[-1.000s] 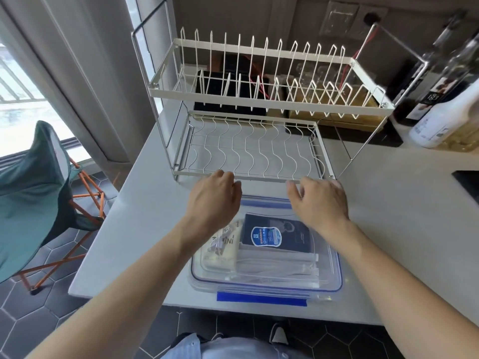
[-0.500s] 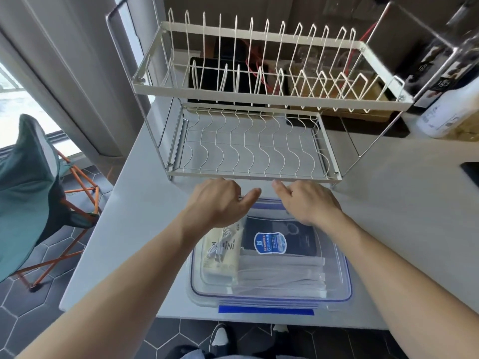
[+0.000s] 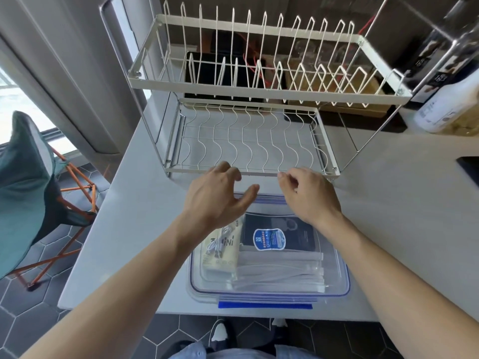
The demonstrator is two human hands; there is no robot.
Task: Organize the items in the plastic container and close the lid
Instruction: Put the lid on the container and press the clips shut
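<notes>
At the near edge of the pale bench (image 3: 134, 229) sits the clear plastic container (image 3: 337, 278), its lid (image 3: 261, 294) lying on top with a blue seal line around the rim and a blue latch (image 3: 264, 305) along the near side, right at the bench edge above dark hexagonal floor tiles (image 3: 39, 307). Through the lid a cream packet (image 3: 220, 257) on the left shows the letters "iNi" and holds a coiled white cable; to its right lies a dark packet (image 3: 280, 235) with a blue and white badge whose print is too small to read, and nearer the camera a stack of clear-wrapped grey flat packs (image 3: 282, 270). Both forearms reach over the container to its far edge. The left hand (image 3: 217, 195) is spread loosely, fingers apart and thumb out, gripping nothing visible; the right hand (image 3: 308, 193) has its fingers curled inward, and whether they pinch the far rim cannot be told. Just beyond the hands stands a white two-tier wire dish rack (image 3: 248, 94), its lower front rail close to the fingertips. Open bench lies to the right and left of the container. Farther right, a white bottle (image 3: 448, 104) with small unreadable print stands near dark bottles (image 3: 427, 71) marked "18". A green folding chair (image 3: 23, 182) with orange legs stands on the floor at the left.
</notes>
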